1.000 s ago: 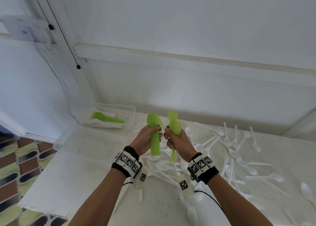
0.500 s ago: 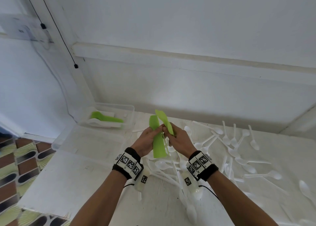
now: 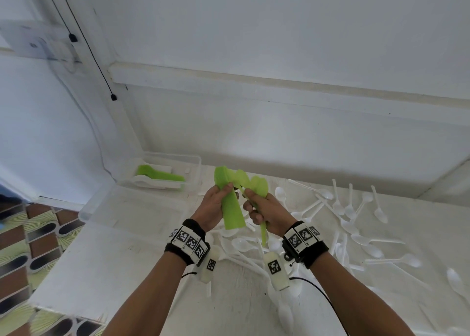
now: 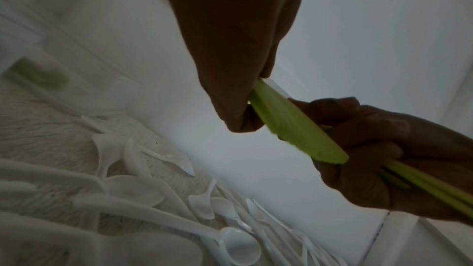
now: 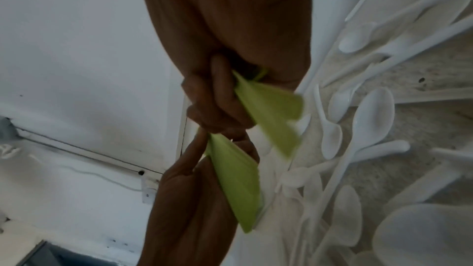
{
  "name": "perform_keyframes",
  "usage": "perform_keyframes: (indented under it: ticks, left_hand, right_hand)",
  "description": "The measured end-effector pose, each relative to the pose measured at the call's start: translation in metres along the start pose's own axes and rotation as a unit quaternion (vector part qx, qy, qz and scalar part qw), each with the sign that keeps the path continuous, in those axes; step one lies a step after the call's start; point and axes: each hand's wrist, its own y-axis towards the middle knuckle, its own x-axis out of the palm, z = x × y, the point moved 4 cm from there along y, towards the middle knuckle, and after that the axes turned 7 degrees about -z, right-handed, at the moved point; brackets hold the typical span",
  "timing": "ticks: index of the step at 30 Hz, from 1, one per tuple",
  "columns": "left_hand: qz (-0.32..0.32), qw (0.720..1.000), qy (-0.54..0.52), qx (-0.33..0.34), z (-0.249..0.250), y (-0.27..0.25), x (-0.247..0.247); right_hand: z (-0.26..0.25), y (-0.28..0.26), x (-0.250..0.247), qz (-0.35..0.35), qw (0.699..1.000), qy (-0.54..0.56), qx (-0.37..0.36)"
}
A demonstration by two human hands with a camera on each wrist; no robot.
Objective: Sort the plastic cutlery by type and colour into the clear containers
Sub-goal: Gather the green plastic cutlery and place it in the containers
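Observation:
Both hands are raised above the white table (image 3: pixel 106 264), close together. My left hand (image 3: pixel 216 204) grips a tight stack of green plastic cutlery (image 3: pixel 231 208), its ends pointing up and back. My right hand (image 3: pixel 264 209) grips a few green spoons (image 3: pixel 255 184), with bowls fanned upward and handles (image 3: pixel 264 236) sticking out below the fist. The left wrist view shows my left hand (image 4: pixel 238 108) holding the green stack (image 4: pixel 294 128) against the right fist. In the right wrist view my right hand (image 5: pixel 220 98) holds blurred green spoons (image 5: pixel 268 108) above the left hand's green stack (image 5: pixel 235 179).
A clear container (image 3: pixel 195 162) at the back left holds green and white cutlery (image 3: pixel 160 175). A second clear container (image 3: pixel 86 213) sits in front of it. Several white spoons (image 3: pixel 356 239) lie scattered over the table's middle and right. The wall runs close behind.
The two hands came together from slightly apart. The green spoons in the right hand now fan out to the right of the left hand's stack, which is tilted further back.

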Motion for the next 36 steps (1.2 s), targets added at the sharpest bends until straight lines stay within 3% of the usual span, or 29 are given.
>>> perform_keyframes:
  ticks: [4,10,14,19,23,26,31,33,36]
  left_hand:
    - [-0.034,0.999,0.012,0.001,-0.001,-0.003,0.009]
    - [-0.021,0.999,-0.037,0.01,-0.003,-0.001,0.011]
    - [-0.017,0.999,-0.035,0.007,0.0,-0.001,0.015]
    - [-0.016,0.998,-0.052,0.003,-0.001,-0.002,0.013]
    - [0.026,0.997,-0.071,-0.005,-0.004,0.002,0.009]
    - [0.038,0.997,-0.067,-0.004,-0.001,0.004,0.006]
    - [0.01,0.999,-0.05,-0.002,-0.002,0.002,0.003]
    - [-0.016,1.0,-0.011,-0.006,-0.006,-0.002,0.006]
    - [-0.06,0.998,0.016,-0.008,-0.011,-0.007,0.015]
  right_hand:
    - [-0.002,-0.001,0.0,-0.007,0.999,-0.018,0.036]
    - [-0.015,-0.005,0.004,0.023,0.98,-0.195,0.014]
    - [-0.022,-0.006,0.007,0.015,0.939,-0.342,0.006]
    - [-0.029,-0.007,0.007,-0.028,0.921,-0.387,0.033]
    - [-0.028,-0.003,0.002,-0.035,0.876,-0.479,0.034]
    - [-0.023,-0.003,-0.001,-0.006,0.899,-0.439,-0.01]
    - [-0.016,0.001,-0.008,0.066,0.972,-0.222,-0.023]
    - [-0.021,0.001,-0.008,0.099,0.978,-0.174,-0.06]
    - [-0.028,0.002,-0.01,0.165,0.963,-0.191,-0.097]
